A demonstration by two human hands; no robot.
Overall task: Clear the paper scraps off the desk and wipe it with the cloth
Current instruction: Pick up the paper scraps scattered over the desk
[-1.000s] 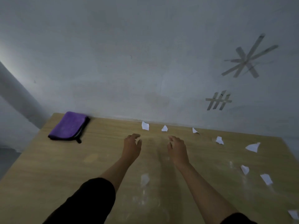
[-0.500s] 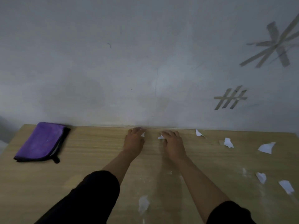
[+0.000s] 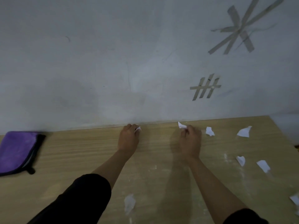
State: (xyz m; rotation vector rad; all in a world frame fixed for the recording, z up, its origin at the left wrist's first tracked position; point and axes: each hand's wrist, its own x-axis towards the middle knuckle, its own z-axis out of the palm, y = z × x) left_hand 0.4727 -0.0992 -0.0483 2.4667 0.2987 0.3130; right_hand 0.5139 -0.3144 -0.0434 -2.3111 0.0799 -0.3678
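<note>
Cloth (image 3: pixel 17 151): purple, folded, far left of the desk (image 3: pixel 80 151), not yet touched.

Left hand (image 3: pixel 128 138): open and reaching a second ago, now curled at the wall edge, with a white scrap (image 3: pixel 138 128) poking out between its fingertips.

Right hand (image 3: pixel 191 139): has shifted rightward; thumb and fingers now pinch the next scrap (image 3: pixel 182 125) along the wall. The piece it covered half a second ago no longer shows on the desk. Presumably it is in my palm, though I cannot see it.

Judgement: clearing is underway, wiping is not. Loose scraps remain, one near me (image 3: pixel 129 202) and several at right (image 3: pixel 244 131).

Writing: none readable — only tape strips on the wall (image 3: pixel 205 88).
</note>
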